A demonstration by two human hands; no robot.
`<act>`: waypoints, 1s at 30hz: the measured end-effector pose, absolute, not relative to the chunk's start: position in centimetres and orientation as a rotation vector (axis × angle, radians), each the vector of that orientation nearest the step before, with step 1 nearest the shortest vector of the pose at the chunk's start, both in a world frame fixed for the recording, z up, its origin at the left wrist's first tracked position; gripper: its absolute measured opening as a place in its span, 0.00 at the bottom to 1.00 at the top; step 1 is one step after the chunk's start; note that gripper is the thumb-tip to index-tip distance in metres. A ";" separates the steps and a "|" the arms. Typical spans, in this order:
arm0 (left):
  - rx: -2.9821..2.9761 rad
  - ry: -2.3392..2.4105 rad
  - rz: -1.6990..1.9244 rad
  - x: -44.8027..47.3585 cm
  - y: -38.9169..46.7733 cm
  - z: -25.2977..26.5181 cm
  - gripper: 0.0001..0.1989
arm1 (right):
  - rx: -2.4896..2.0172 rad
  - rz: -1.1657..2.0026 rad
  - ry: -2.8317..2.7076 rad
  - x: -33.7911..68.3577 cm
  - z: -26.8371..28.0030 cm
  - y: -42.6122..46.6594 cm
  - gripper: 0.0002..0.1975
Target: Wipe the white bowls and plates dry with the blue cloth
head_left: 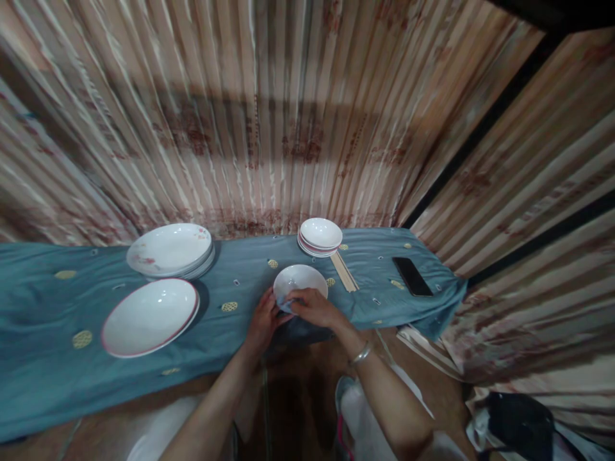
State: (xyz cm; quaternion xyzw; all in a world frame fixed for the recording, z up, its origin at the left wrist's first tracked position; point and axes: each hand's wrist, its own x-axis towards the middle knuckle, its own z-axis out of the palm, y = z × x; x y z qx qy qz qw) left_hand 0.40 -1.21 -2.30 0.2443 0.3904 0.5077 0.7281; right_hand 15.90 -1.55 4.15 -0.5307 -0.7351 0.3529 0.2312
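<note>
A white bowl [302, 275] is near the table's front edge, tipped slightly toward me. My left hand [265, 320] grips its left side, the fingers curled round the outside and rim. Inside the bowl, at its near left wall, my right hand [312, 308] presses a small pale-blue cloth [285, 303] with closed fingers. The hand covers part of the cloth and of the near rim. Just behind stands a stack of small white bowls [321, 234] with red bands. Several chopsticks [344, 272] lie to the right of that stack.
A blue cloth with yellow pineapples [250, 256] covers the narrow table. Floral oval plates [170, 250] are stacked at the back left, with red-rimmed dishes [151, 317] in front. A black phone [412, 276] lies at the right. Pleated curtains [298, 128] hang close behind.
</note>
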 end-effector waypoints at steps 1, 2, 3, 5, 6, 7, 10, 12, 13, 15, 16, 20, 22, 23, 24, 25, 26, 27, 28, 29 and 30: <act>0.542 0.873 1.114 0.4 -1.2 -2.3 0.26 | -1.440 1.031 -2.014 16.5 4.5 -1.6 0.12; 0.554 0.883 1.113 0.5 -1.1 -2.2 0.28 | -1.418 1.101 -1.997 17.1 4.8 -1.6 0.11; 0.572 0.892 1.116 0.5 -1.1 -2.2 0.29 | -1.393 1.174 -1.977 17.8 5.1 -1.7 0.11; 0.605 0.910 1.127 0.7 -1.1 -2.1 0.30 | -1.368 1.273 -1.946 19.2 5.5 -1.8 0.09; 0.614 0.916 1.134 0.7 -1.1 -2.1 0.30 | -1.382 1.285 -1.947 19.9 5.6 -1.9 0.10; 0.618 0.920 1.140 0.8 -1.1 -2.0 0.29 | -1.417 1.273 -1.964 20.6 5.7 -2.1 0.11; 0.612 0.927 1.150 0.9 -1.1 -1.9 0.27 | -1.638 1.137 -2.037 22.0 5.3 -2.3 0.19; 0.596 0.943 1.162 1.0 -1.1 -2.0 0.26 | -1.816 1.015 -2.044 22.5 4.6 -2.4 0.24; 0.583 0.954 1.173 1.0 -1.1 -2.0 0.26 | -1.886 0.954 -2.032 22.6 4.2 -2.4 0.26; 0.552 0.969 1.199 1.2 -1.2 -2.1 0.25 | -1.979 0.837 -1.998 22.5 3.5 -2.4 0.28; 0.540 0.970 1.212 1.2 -1.3 -2.1 0.25 | -2.001 0.786 -1.987 22.4 3.2 -2.4 0.28; 0.538 0.935 1.244 1.8 -1.6 -1.5 0.26 | -1.992 0.598 -1.925 22.3 2.9 -2.5 0.22; 0.565 0.902 1.269 2.4 -1.6 -0.6 0.27 | -1.902 0.533 -1.856 22.5 3.3 -2.5 0.21; 0.582 0.882 1.287 2.7 -1.4 -0.1 0.27 | -1.848 0.512 -1.802 22.7 3.6 -2.3 0.21; 0.601 0.867 1.308 3.2 -1.0 0.6 0.28 | -1.796 0.500 -1.738 22.9 3.9 -2.1 0.21; 0.626 0.857 1.330 3.6 -0.6 1.3 0.28 | -1.747 0.490 -1.667 23.1 4.2 -1.9 0.21; 0.655 0.849 1.349 4.2 0.0 2.0 0.28 | -1.700 0.482 -1.594 23.3 4.5 -1.5 0.22; 0.677 0.844 1.366 4.8 0.7 2.8 0.29 | -1.651 0.481 -1.526 23.5 4.8 -1.1 0.22; 0.700 0.828 1.384 5.4 1.5 3.5 0.29 | -1.600 0.488 -1.465 23.7 5.0 -0.6 0.22; 0.726 0.811 1.395 6.1 2.4 4.2 0.30 | -1.544 0.511 -1.412 23.9 5.3 -0.2 0.22; 0.748 0.809 1.393 6.7 3.3 4.9 0.30 | -1.486 0.551 -1.365 24.0 5.5 0.3 0.21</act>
